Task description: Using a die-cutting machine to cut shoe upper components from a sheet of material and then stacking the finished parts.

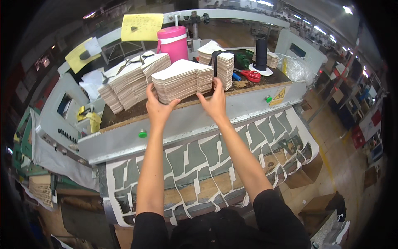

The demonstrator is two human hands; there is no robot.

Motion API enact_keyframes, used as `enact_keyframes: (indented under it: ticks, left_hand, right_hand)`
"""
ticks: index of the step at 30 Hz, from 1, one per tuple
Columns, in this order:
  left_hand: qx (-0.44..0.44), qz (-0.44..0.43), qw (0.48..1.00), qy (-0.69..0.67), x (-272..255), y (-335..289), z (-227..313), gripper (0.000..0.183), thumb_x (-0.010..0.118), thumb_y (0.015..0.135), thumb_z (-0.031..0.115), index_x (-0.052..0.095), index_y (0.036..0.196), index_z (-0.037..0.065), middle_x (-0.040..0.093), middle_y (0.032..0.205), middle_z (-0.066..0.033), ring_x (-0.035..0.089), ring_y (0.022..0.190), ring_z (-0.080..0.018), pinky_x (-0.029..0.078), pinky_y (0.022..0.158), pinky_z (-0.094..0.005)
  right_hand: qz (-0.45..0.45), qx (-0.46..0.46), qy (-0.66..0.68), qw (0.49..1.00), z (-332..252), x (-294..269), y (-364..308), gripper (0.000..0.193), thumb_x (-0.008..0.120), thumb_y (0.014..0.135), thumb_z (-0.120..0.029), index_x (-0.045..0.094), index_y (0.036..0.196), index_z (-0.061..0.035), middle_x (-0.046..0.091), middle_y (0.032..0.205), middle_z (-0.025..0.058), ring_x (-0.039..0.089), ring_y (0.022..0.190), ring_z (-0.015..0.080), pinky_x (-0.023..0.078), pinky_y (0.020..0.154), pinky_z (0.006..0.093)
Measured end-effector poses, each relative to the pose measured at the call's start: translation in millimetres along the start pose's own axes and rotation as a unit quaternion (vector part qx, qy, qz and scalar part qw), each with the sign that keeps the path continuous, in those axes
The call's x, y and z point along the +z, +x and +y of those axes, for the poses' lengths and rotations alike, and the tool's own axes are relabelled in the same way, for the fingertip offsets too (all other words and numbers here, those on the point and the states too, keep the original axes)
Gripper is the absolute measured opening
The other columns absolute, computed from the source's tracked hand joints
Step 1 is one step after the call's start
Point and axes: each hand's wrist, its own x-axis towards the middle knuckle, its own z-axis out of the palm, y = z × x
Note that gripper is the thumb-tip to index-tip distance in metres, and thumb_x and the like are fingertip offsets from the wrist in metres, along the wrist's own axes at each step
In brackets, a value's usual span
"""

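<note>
Nearest the person, a cut sheet (207, 166) with shaped holes hangs below the counter (186, 120). Two green buttons (143, 134) sit on the counter's front face, and a yellow triangular warning label (278, 96) lies at its right front edge.

On the counter, both hands clasp a stack (182, 81) of cut white pieces near the front edge. The left hand (158, 108) presses the stack's left end, its grip spread against the layers. The right hand (214, 101) presses the right end, fingers closed over the top edge.

Left of the stack lie fanned piles (128, 81). Behind the stack stand a pink jug (173, 41) and a tall pile (222, 62). Right of that pile lie red scissors (250, 75) and a black spool (261, 54). Behind the jug, a yellow rectangular note (141, 27) is pinned up; a second yellow note (81, 56) hangs further left.
</note>
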Motion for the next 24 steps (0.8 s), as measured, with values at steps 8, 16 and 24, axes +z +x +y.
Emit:
enact_keyframes:
  ticks: [8, 16, 24]
  left_hand:
    - [-0.019, -0.098, 0.995, -0.007, -20.9, -244.5, -21.3, 0.042, 0.091, 0.082, 0.015, 0.069, 0.115, 0.0, 0.073, 0.108, -0.0169, 0.071, 0.099, -0.0339, 0.055, 0.09, -0.0418]
    - [0.025, -0.475, 0.88, 0.02, -51.5, -398.0, 8.5, 0.042, 0.089, 0.086, 0.029, 0.075, 0.113, 0.0, 0.076, 0.092, -0.0164, 0.075, 0.081, -0.0344, 0.059, 0.074, -0.0428]
    - [-0.232, -0.487, 0.832, 0.13, -47.4, -404.6, 22.2, 0.041, 0.094, 0.079, 0.038, 0.075, 0.077, 0.002, 0.073, 0.07, -0.0112, 0.072, 0.064, -0.0256, 0.056, 0.063, -0.0386]
  right_hand:
    - [-0.056, 0.076, -0.187, 0.978, 35.3, -138.0, -249.6, 0.055, 0.089, 0.081, -0.015, 0.064, 0.129, -0.0053, 0.065, 0.135, 0.0189, 0.062, 0.125, 0.0395, 0.049, 0.11, 0.0458]
    - [0.124, 0.239, -0.312, 0.911, 62.7, -323.6, -319.5, 0.029, 0.084, 0.082, -0.007, 0.071, 0.107, -0.0021, 0.072, 0.108, 0.0157, 0.069, 0.105, 0.0347, 0.055, 0.095, 0.0396]
    - [0.11, 0.196, -0.466, 0.856, 199.6, -438.1, -232.6, 0.034, 0.085, 0.08, -0.013, 0.074, 0.111, -0.0081, 0.07, 0.121, 0.0188, 0.065, 0.116, 0.0404, 0.051, 0.101, 0.047]
